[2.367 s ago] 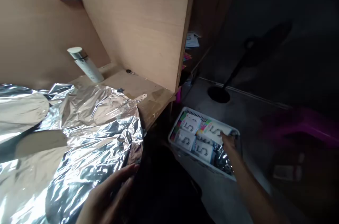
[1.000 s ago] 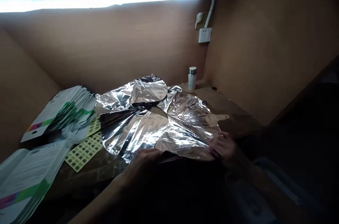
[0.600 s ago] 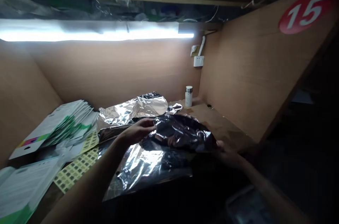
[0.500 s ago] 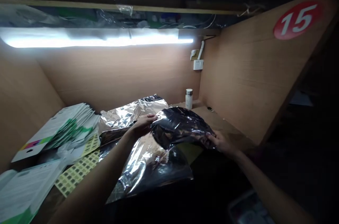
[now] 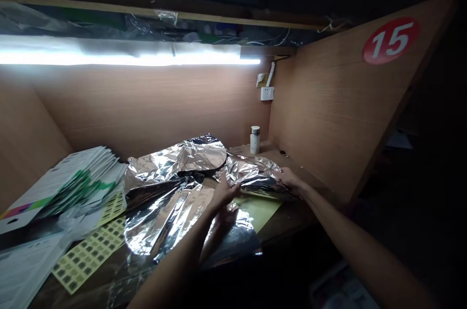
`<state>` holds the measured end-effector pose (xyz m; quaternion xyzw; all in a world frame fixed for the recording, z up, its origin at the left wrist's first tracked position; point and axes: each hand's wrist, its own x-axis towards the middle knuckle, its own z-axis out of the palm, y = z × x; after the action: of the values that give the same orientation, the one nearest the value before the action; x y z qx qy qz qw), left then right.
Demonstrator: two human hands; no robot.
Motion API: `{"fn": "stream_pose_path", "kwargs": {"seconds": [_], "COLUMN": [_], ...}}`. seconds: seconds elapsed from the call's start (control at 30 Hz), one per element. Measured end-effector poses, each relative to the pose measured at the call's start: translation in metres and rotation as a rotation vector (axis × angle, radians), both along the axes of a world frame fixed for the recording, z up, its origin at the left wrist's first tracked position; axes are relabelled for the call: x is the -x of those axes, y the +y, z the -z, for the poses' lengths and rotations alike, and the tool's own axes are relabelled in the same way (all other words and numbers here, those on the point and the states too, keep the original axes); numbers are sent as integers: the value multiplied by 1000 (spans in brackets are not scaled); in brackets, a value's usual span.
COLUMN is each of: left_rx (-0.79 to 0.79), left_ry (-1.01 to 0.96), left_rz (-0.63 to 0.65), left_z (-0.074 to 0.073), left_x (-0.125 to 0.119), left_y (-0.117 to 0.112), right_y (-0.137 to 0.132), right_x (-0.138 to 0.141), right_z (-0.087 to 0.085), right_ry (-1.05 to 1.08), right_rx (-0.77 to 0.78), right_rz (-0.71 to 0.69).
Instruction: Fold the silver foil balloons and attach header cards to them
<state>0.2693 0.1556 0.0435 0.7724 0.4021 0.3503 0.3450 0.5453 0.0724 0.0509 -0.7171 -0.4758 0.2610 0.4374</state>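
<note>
Crinkled silver foil balloons [image 5: 171, 187] lie spread over the wooden desk [image 5: 292, 214]. My left hand [image 5: 223, 193] pinches the near edge of a folded silver foil piece [image 5: 251, 175] at the middle of the desk. My right hand [image 5: 292, 180] grips the same piece at its right end, fingers curled on it. The piece is folded over and held low, just above the desk. A yellow-green sheet [image 5: 260, 207] shows under it.
A stack of white and green printed cards [image 5: 62, 182] and yellow sticker sheets [image 5: 87, 253] lie at the left. A small white bottle [image 5: 254, 139] stands at the back corner below a wall socket [image 5: 266, 93]. Wooden partitions enclose the desk; a strip lamp [image 5: 127, 53] glows overhead.
My right hand came up from the floor basket to the desk. Both hands took the foil piece, raised and folded it, and have now lowered it toward the desk's right side.
</note>
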Motion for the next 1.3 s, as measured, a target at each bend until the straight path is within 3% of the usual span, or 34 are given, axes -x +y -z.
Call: {"fn": "stream_pose_path", "kwargs": {"seconds": [0.13,0.27,0.33,0.43,0.53,0.63,0.73,0.87,0.97,1.13,1.3], "left_rx": [113,156,180,206,150,-7,-134,-124,-84,-85,-150], "left_ry": [11,-24,-42,-52,-20,40,165,406,495,540,463], "left_rz": [60,25,1,0,-1,-66,-176,-294,-355,-459,-529], "left_z": [4,10,15,18,14,5,-2,-3,-6,-31,-83], "left_x": [9,21,24,26,34,62,105,151,165,178,174], "left_y": [9,4,0,-4,-2,13,44,93,118,134,139], "right_y": [8,-1,-12,-31,-43,-51,-67,-107,-138,-164,-174], "right_x": [-4,3,17,44,53,22,-36,-102,-122,-121,-95], "right_z": [-21,-41,-41,-27,-11,-5,-2,10,22,36,38], "right_ry": [-187,-428,-680,-1085,-1268,-1339,-1391,-1459,-1375,-1352,-1482], "right_rx": [41,20,-59,-178,-208,-318,-429,-474,-458,-396,-379], "right_rz": [59,111,-94,-499,-548,-559,-581,-596,-595,-467,-329]}}
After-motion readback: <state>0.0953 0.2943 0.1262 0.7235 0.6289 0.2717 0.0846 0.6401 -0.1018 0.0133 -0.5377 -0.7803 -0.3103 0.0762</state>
